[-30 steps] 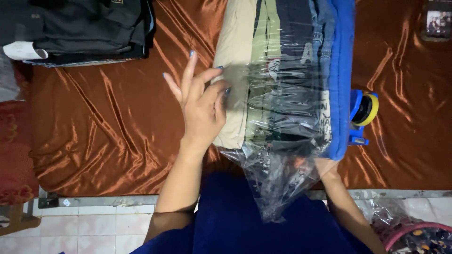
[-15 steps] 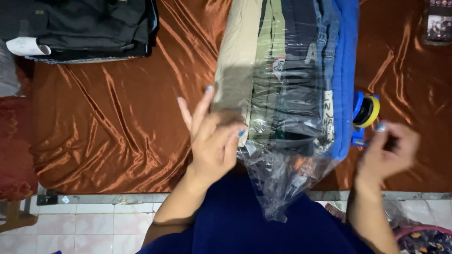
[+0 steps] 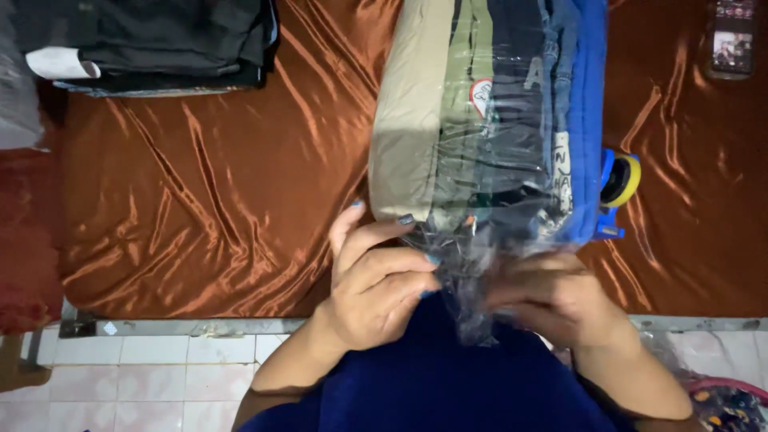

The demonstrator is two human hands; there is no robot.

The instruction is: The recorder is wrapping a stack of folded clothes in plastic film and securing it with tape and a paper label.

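Both hands have closed in on the near end of the clear plastic bag (image 3: 496, 200) since a sec ago, when the left was flat on the clothes and the right was off to the right side. Left hand (image 3: 380, 292) now sits w/ fingers (image 3: 400, 260) curled, tips pinching the crinkled bag mouth at its near-left corner. Right hand (image 3: 552, 300) is partly behind the plastic, fingers bent and gripping the gathered film from the right; exact pinch is blurred thru the plastic. Bag lies lengthwise on the rust-orange satin sheet (image 3: 208, 200), centre-right, running from far edge to near edge, its loose mouth hanging over the near edge. Inside: folded clothes (image 3: 480, 128) stacked side by side, beige at left, olive, dark, denim, bright blue at right. Just right of the bag, touching it, a blue and yellow valve cap (image 3: 620, 180). Far left: black folded garments (image 3: 160, 44). Far right: a phone (image 3: 732, 40). Near edge: white tiled floor (image 3: 160, 368).
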